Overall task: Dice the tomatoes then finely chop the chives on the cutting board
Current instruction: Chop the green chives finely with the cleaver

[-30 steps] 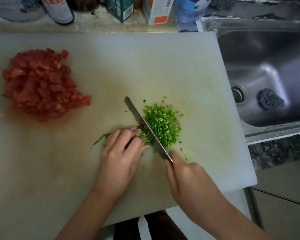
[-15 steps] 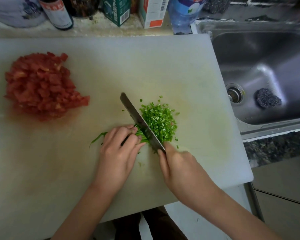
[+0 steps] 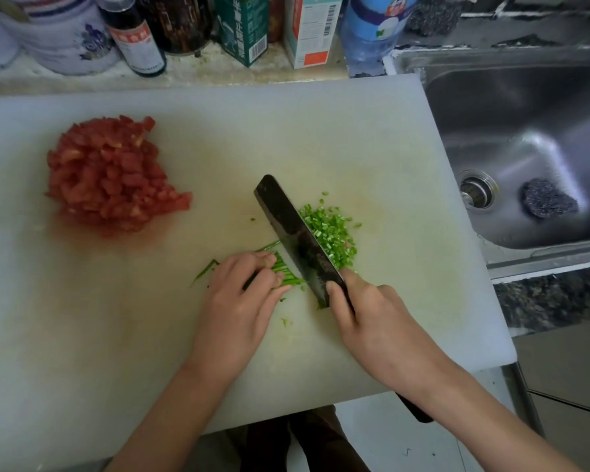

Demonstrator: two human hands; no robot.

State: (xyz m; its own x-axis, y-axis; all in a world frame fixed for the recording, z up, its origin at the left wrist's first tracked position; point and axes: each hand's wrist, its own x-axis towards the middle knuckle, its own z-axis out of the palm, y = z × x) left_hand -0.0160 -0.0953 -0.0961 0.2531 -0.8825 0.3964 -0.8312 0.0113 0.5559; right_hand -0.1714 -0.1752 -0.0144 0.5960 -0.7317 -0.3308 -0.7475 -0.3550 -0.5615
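left hand (image 3: 239, 301) pins chives (image 3: 286, 272) | right hand (image 3: 372, 321) grips knife (image 3: 297, 236)

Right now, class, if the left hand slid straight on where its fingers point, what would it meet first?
Probably the dark broad knife blade, just past the green chive stalks the left hand holds.

Diced tomatoes (image 3: 111, 175) left on cutting board (image 3: 218, 131), chopped chives (image 3: 332, 233) mid-board, sink (image 3: 525, 148) right.

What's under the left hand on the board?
A bundle of uncut chives lies under the left hand, ends showing on both sides. Its fingers cover the bundle's middle.
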